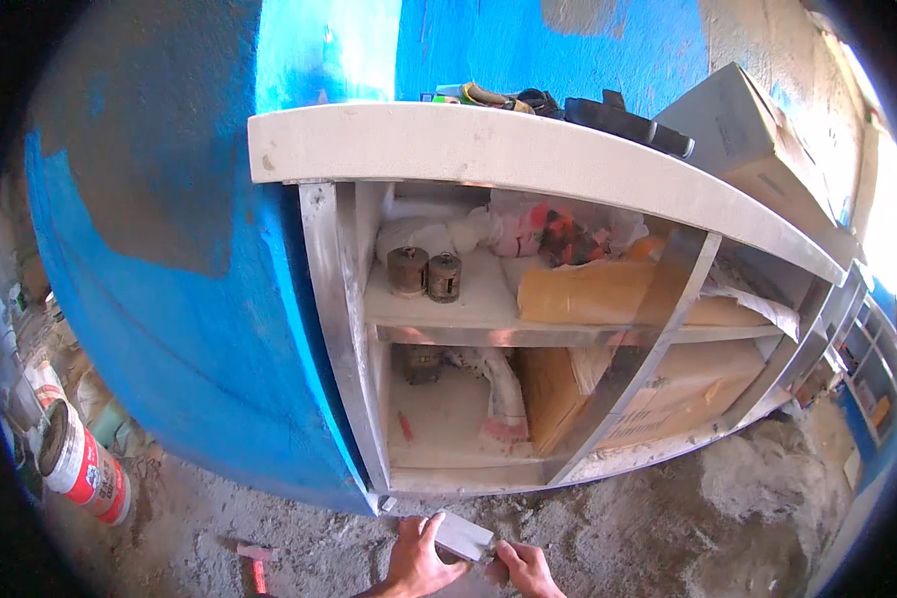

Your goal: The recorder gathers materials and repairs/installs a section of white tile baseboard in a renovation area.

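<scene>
Low in the view, in front of the cabinet's base, a flat grey rectangular piece with a trowel-like blade shape [463, 536] is held between both my hands. My left hand [424, 560] is closed on its left edge, thumb and fingers along the side. At its right end, my right hand [520, 570] pinches a small dark part, mostly hidden by the fingers. A hammer with a red handle [259, 573] lies on the rough ground to the left of my hands.
Ahead stands an open-front cabinet [468, 145] with metal posts, holding two rusty cans [426, 274], bags and cardboard boxes [693, 389]. A large carton [747, 130] and a black tool case [623, 125] sit on top. A red-and-white bucket [95, 478] leans at left, near a blue wall [159, 329].
</scene>
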### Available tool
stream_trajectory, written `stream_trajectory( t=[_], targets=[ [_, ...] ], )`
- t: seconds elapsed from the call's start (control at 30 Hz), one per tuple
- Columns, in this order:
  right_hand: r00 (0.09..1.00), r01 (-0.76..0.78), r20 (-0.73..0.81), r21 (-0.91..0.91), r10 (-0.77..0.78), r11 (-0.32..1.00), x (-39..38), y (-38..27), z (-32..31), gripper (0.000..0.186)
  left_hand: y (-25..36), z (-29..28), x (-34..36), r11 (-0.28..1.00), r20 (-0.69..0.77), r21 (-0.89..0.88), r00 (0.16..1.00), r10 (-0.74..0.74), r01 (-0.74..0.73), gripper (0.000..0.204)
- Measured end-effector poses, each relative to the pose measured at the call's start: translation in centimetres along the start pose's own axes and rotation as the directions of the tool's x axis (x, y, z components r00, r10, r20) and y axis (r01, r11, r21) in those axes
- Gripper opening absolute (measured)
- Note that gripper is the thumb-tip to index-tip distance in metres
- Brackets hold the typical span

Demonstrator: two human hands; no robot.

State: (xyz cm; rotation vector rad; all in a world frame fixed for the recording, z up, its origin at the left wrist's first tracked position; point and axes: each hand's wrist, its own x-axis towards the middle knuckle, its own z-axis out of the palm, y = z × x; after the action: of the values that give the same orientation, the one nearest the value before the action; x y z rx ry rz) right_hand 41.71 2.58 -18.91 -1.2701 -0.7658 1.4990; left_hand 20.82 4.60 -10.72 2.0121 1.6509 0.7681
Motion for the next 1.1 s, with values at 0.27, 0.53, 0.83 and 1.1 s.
stream_trajectory(
  t=[0.27, 0.53, 0.83, 1.1],
  targets=[
    [0.981, 0.162, -0.13, 0.133, -0.145, 0.978, -2.1, -2.9, 3.2, 0.02, 0.5, -0.2, -0.1, 1.0, -0.007, -0.02, 1.0, 0.001, -0.001, 0.091],
    [0.998, 0.062, 0.015, 0.032, -0.062, 0.998, -1.2, -1.9, 0.9, 0.016, 0.2, -0.2, -0.5, 0.998, -0.023, -0.057, 0.999, 0.032, -0.033, 0.091],
    [0.985, 0.175, 0.022, -0.116, -0.173, 0.978, -1.6, -1.6, 1.0, 0.022, 0.6, -0.9, -0.7, 0.998, -0.056, -0.065, 0.998, 0.01, -0.014, 0.086],
    [0.971, 0.24, -0.002, 0.024, -0.24, 0.97, -0.7, -0.4, 0.9, 0.013, -0.6, 0.6, -0.3, 0.983, -0.166, -0.014, 0.97, 0.178, -0.183, 0.092]
  ],
)
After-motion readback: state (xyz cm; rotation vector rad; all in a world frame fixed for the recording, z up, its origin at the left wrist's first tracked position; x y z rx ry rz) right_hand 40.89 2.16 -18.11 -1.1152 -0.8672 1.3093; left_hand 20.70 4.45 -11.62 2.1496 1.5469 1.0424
